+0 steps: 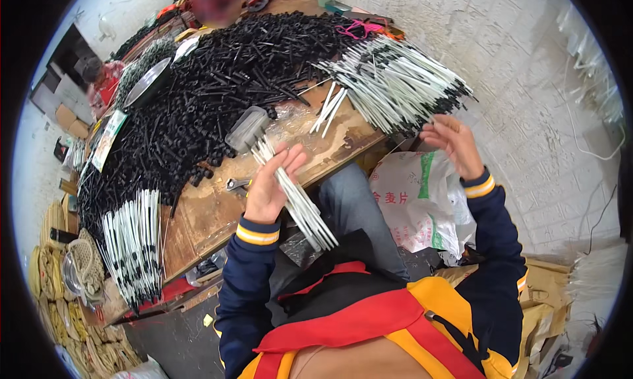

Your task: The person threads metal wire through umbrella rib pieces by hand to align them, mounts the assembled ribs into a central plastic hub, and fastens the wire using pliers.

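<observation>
My left hand [267, 191] is closed around a bundle of thin white rods [304, 211], slanting from the table's edge down toward my lap. My right hand [455, 143] is raised just off the table's right edge, its fingers bent together in a pinch; anything between the fingertips is too small to make out. Next to it lies a large heap of white rods with black ends [402, 82]. A few loose white rods [328, 108] rest left of that heap. Beside my left hand are a clear plastic box [248, 127] and a small metal tool [235, 184].
A broad mound of black plastic parts [224, 75] covers much of the wooden table [191, 230]. Another stack of white rods [134, 247] lies at the near left. A metal bowl [148, 82] sits on the mound. A white printed sack [409, 197] hangs below the right edge. Another person [105, 82] is far left.
</observation>
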The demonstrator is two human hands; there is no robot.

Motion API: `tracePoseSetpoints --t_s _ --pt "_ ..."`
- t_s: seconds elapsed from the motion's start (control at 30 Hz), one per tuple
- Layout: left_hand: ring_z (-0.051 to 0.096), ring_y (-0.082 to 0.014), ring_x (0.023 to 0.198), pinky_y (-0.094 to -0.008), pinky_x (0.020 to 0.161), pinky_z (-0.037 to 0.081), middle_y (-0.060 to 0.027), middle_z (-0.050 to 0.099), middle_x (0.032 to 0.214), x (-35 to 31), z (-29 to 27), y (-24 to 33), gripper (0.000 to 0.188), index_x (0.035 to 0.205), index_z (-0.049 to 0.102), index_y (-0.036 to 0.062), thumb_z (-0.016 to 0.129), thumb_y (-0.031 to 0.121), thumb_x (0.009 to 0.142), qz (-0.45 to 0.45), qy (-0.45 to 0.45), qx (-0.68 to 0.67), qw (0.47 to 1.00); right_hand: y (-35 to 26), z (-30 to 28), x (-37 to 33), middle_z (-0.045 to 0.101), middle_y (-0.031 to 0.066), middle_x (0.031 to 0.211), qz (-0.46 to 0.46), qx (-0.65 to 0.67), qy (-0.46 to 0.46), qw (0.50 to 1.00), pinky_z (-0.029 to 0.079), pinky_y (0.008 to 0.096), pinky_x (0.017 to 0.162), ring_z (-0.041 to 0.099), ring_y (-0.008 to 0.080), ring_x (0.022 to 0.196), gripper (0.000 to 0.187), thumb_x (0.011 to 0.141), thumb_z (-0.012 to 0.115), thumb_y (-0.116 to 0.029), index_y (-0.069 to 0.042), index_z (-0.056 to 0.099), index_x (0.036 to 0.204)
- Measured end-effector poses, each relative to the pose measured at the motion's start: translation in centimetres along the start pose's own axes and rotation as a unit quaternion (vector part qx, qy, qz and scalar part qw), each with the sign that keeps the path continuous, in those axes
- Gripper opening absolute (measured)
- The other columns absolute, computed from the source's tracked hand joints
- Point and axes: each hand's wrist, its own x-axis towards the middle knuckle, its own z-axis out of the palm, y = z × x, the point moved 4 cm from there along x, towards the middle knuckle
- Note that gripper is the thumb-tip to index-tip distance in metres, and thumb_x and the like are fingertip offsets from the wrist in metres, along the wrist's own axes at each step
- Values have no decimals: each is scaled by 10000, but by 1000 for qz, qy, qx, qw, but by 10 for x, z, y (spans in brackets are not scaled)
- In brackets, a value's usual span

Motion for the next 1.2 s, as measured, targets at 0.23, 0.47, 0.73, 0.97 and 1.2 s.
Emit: tracePoseSetpoints --t_s 0.23,0.47,0.73,0.97,1.2 --pt "525 -258 1221 -351 1037 454 -156 507 1315 48 -3 5 506 1405 381 72 596 141 952 84 28 32 996 33 78 -24 639 227 1083 66 75 -86 991 572 336 843 679 293 969 318 952 556 -106 76 512 1209" --pt "645 -166 859 -327 752 536 -45 664 936 67 37 4 73 1004 599 99 610 127 937 128 22 69 989 57 82 -63 648 247 1053 89 67 -84 990 588 332 774 701 290 876 322 952 559 -138 57 506 1203" --pt "621 -170 791 -326 712 541 -36 615 843 56 19 13 77 1006 594 91 615 112 935 133 65 87 985 29 80 -57 669 104 924 -250 -532 -153 794 505 346 614 638 280 723 247 875 592 -117 -73 603 1118" --pt "644 -185 849 -324 722 551 -51 647 936 45 22 18 138 1066 584 109 618 104 933 101 51 53 992 -17 21 14 577 91 970 -329 -678 154 639 502 397 722 556 291 901 250 834 633 -101 -130 621 1083" --pt "567 -130 622 -253 537 448 -42 590 777 -94 44 32 182 1116 520 79 567 164 963 91 70 69 991 -3 5 14 591 140 828 -329 -590 78 733 472 422 714 585 348 800 138 876 640 -160 -83 676 985"
